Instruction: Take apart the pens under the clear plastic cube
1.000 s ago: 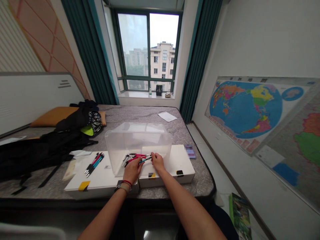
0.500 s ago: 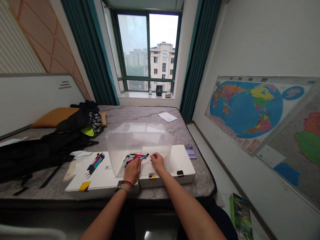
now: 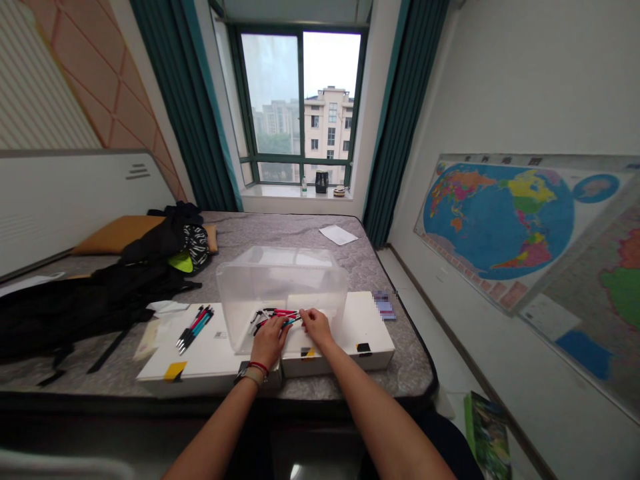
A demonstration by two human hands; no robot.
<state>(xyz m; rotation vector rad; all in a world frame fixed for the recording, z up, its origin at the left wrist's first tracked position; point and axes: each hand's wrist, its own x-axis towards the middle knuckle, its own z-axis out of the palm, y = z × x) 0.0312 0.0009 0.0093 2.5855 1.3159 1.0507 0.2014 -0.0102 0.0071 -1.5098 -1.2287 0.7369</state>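
Observation:
My left hand (image 3: 270,339) is closed on a teal pen (image 3: 289,322), held slanting up to the right. The fingers of my right hand (image 3: 316,325) pinch the pen's far end, where a pale tip shows. Both hands are at the mouth of a clear plastic bin (image 3: 280,277) lying on its side. Inside it, behind my left hand, several loose pen parts (image 3: 260,319) in white, black and red lie in a pile, partly hidden. A row of pens (image 3: 196,328) in black, red and teal lies on the white box to the left.
Two white boxes (image 3: 165,353) with yellow and black tape sit side by side on the mattress (image 3: 280,230). Black bags and clothing (image 3: 100,300) lie at the left. A blurred purple item (image 3: 385,307) is by the right box, and a paper sheet (image 3: 339,235) lies farther back.
My right fingers have come onto the end of the teal pen, and my hands are closer together. The view has shifted slightly.

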